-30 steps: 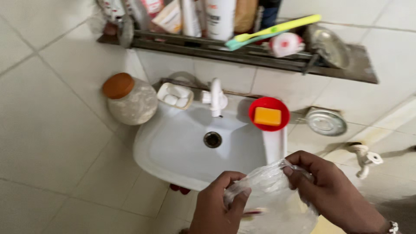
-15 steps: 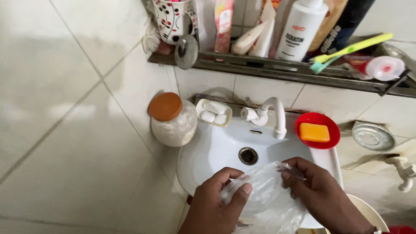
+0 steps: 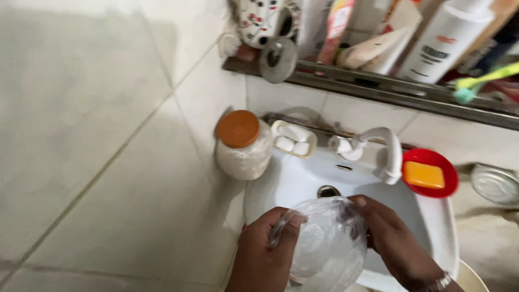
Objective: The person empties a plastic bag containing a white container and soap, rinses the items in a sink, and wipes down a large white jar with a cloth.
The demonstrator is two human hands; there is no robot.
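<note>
The bag is clear, the sink white. The jar has an orange lid. At right, orange soap sits in a red dish. Upper middle, the mug is white with red and black spots.

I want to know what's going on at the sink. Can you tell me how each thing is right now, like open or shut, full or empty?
Clear plastic bag: crumpled, held over the sink by both hands.
Left hand: grip closed on the bag.
Right hand: grip closed on the bag.
Jar: lid on, upright.
Tap: no water running.
Sink: empty, dry-looking.
Red dish: holds an orange soap bar.
</note>
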